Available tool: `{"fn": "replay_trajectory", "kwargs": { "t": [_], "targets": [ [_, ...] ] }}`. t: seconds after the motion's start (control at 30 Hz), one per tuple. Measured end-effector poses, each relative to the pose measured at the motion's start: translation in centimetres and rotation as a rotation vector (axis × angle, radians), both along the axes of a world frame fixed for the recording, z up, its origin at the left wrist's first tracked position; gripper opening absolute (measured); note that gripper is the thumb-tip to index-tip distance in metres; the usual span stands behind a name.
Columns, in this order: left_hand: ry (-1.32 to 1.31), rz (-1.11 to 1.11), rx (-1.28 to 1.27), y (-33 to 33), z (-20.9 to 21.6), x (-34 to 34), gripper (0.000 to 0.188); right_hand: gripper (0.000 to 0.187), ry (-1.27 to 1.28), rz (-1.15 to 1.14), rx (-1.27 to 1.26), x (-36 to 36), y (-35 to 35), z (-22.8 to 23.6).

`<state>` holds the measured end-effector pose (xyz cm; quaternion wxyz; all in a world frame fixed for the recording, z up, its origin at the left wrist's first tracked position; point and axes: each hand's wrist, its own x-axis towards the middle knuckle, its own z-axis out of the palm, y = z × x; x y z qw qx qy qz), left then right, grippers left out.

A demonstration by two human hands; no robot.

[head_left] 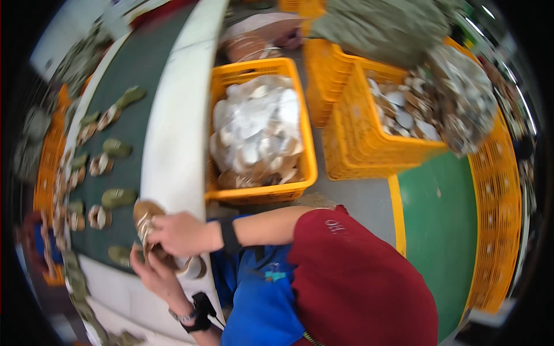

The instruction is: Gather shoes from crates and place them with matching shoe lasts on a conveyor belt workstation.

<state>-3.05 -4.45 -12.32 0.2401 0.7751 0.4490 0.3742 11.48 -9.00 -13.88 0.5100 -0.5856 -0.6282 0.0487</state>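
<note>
A brown shoe (146, 212) with pale laces is held over the white ledge beside the belt. From the right, my right hand (183, 233) closes on the shoe at its laces. My left hand (157, 279) is around the heel end from below, its fingers curled against the shoe. Just under my right wrist, a second brown-and-white shoe piece (194, 267) sits on the ledge, partly hidden. A green shoe-shaped piece (119, 255) lies on the belt close to my left fingers.
On the dark green conveyor belt (128, 164) lie several laced shoes and green shoe-shaped pieces. The white ledge (173, 115) borders it. A yellow crate (309, 153) of bagged pale pieces stands right of it. Farther right, stacked yellow crates (352, 138) hold more pieces. A person stands across the belt.
</note>
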Motion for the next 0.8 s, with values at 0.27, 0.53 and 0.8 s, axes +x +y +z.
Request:
{"fn": "replay_trajectory", "kwargs": {
  "t": [0.27,0.53,0.8],
  "targets": [
    [0.056,-0.063,0.300,-0.5,2.1,1.5,0.018,0.013,0.117,0.122,0.073,1.2,-0.2,1.4],
    [-0.042,0.088,0.054,2.4,2.0,-2.5,0.017,0.013,0.146,0.522,-0.130,1.7,-0.5,2.3],
    [-0.300,0.027,0.281,3.1,6.9,-6.5,0.022,0.013,-0.116,0.338,-0.037,2.2,-0.9,3.1]
  ]
}}
